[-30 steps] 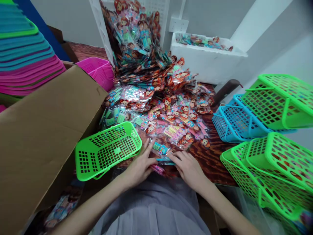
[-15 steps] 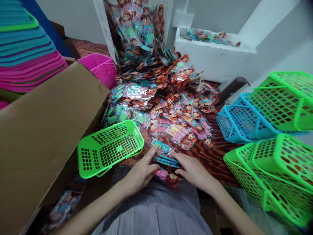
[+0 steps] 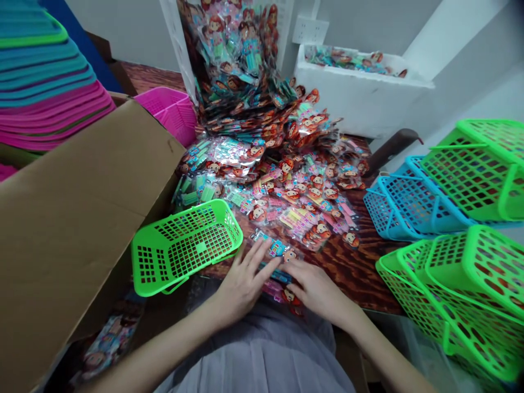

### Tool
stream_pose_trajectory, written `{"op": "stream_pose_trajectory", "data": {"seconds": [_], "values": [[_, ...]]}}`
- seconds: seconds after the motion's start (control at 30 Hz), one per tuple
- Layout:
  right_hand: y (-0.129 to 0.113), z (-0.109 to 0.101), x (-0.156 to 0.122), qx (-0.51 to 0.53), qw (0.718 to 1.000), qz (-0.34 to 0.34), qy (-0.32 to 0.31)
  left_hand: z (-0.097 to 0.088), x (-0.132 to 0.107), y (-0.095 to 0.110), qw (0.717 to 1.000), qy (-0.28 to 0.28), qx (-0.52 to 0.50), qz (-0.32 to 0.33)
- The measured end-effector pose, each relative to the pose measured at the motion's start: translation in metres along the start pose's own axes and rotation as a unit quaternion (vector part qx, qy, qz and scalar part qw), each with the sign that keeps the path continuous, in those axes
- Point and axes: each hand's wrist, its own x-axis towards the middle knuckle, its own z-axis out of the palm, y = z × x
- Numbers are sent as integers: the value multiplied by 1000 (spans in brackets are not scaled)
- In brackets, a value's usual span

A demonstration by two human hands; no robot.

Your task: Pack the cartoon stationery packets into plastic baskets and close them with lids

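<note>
Both hands rest on a small stack of cartoon-doll packets (image 3: 279, 273) at the near edge of the wooden table (image 3: 352, 267). My left hand (image 3: 243, 281) lies flat with fingers spread over the stack's left side. On the right side, my right hand (image 3: 317, 289) presses down with fingers stretched out. An empty green plastic basket (image 3: 186, 245) sits tilted just left of my left hand. A big heap of the same packets (image 3: 282, 164) covers the table behind.
A large open cardboard box (image 3: 77, 218) stands at left, with stacked coloured lids (image 3: 45, 82) and a pink basket (image 3: 167, 112) behind it. Green baskets (image 3: 458, 295) and blue baskets (image 3: 405, 204) are nested at right. A white foam box (image 3: 360, 98) holds more packets.
My hands have drawn closer together over the small stack, the left fingers spreading further across it. The view has shifted slightly.
</note>
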Motion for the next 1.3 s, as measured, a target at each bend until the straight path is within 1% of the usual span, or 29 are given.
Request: {"op": "stream_pose_trajectory", "data": {"seconds": [0.07, 0.1, 0.13, 0.17, 0.2, 0.23, 0.27, 0.3, 0.33, 0.4, 0.47, 0.53, 0.6, 0.63, 0.7, 0.73, 0.77, 0.8, 0.83, 0.87, 0.9, 0.93, 0.97, 1.0, 1.1, 1.13, 1.17, 1.2, 1.3], "values": [[0, -9, 8, 49, 997, -20, -57, -2, 5, -1, 998, -48, 24, 18], [1, -12, 15, 62, 996, -12, -65, -3, 8, -2, 997, -71, 29, 21], [3, -13, 22, 54, 997, 9, -49, -3, 10, -2, 995, -87, 31, 22], [6, -11, 31, 19, 999, 40, -8, -3, 12, -3, 994, -99, 32, 23], [8, -8, 39, -38, 995, 75, 47, -2, 12, -4, 994, -106, 33, 24], [11, -2, 48, -100, 985, 104, 96, -1, 12, -5, 993, -110, 32, 24], [13, 4, 55, -151, 973, 123, 123, 1, 11, -5, 993, -111, 28, 22], [14, 11, 61, -179, 966, 136, 126, 2, 10, -6, 994, -109, 22, 17], [15, 17, 64, -184, 965, 146, 114, 2, 8, -6, 994, -105, 17, 10], [14, 26, 65, -156, 973, 152, 80, 3, 4, -7, 997, -81, 14, -1], [9, 30, 58, -125, 981, 136, 65, 2, 2, -8, 999, -43, 32, 7], [2, 30, 46, -103, 987, 109, 62, 1, 2, -10, 998, -22, 53, 32], [-5, 26, 35, -69, 992, 88, 50, 1, 3, -11, 997, -32, 57, 50], [-6, 22, 31, -44, 996, 76, 29, 1, 4, -11, 996, -45, 55, 52], [-2, 9, 26, 20, 998, 56, -25, 1, 4, -10, 995, -72, 51, 44], [4, 1, 27, 43, 997, 58, -36, 2, 4, -9, 995, -83, 50, 36], [11, -8, 29, 47, 996, 71, -19, 2, 5, -8, 994, -95, 48, 27], [20, -18, 33, 27, 994, 97, 32, 2, 6, -7, 993, -105, 45, 16], [31, -27, 40, -16, 985, 133, 107, 2, 7, -6, 993, -114, 41, 3], [41, -36, 47, -77, 963, 176, 187, 2, 10, -5, 991, -126, 38, -12], [52, -43, 55, -140, 932, 218, 252, 2, 13, -4, 989, -143, 36, -26], [61, -49, 64, -191, 903, 255, 288, 1, 16, -4, 986, -160, 33, -37], [69, -53, 72, -222, 887, 280, 293, 1, 18, -3, 983, -177, 30, -44], [74, -56, 78, -233, 886, 293, 275, 1, 21, -4, 980, -190, 28, -48], [77, -55, 85, -198, 922, 272, 194, 2, 22, -5, 979, -197, 26, -47], [73, -53, 82, -189, 930, 257, 184, 3, 21, -5, 980, -190, 28, -46], [69, -50, 78, -189, 933, 239, 193, 3, 20, -5, 982, -182, 32, -43], [64, -47, 73, -197, 931, 214, 220, 4, 18, -5, 984, -172, 36, -40], [53, -42, 59, -241, 907, 125, 321, 3, 15, -3, 987, -150, 43, -32]]}}
